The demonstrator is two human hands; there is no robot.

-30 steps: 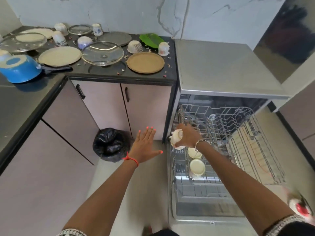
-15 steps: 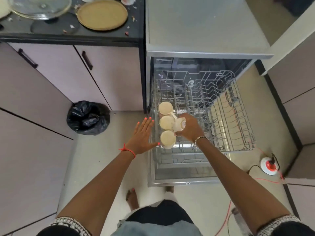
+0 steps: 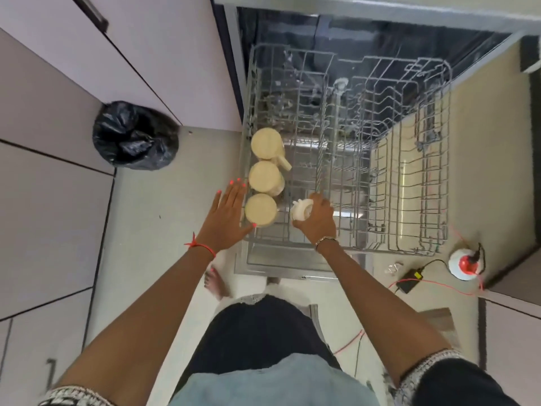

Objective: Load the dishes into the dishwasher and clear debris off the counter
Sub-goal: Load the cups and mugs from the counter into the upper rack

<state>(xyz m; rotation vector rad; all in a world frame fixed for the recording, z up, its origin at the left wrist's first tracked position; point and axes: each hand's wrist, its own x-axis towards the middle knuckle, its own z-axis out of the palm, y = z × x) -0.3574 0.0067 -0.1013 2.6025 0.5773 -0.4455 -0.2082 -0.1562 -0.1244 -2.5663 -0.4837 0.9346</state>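
Place: we are in a home kitchen.
Clues: we see a dishwasher, cupboards and a trash bag.

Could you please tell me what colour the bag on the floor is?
Black: the bag is glossy and crumpled, in the head view.

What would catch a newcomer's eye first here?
The pulled-out dishwasher rack fills the middle, with three cream cups upside down in a column along its left edge. The right hand grips a white cup beside the nearest one; a black rubbish bag sits on the floor, left.
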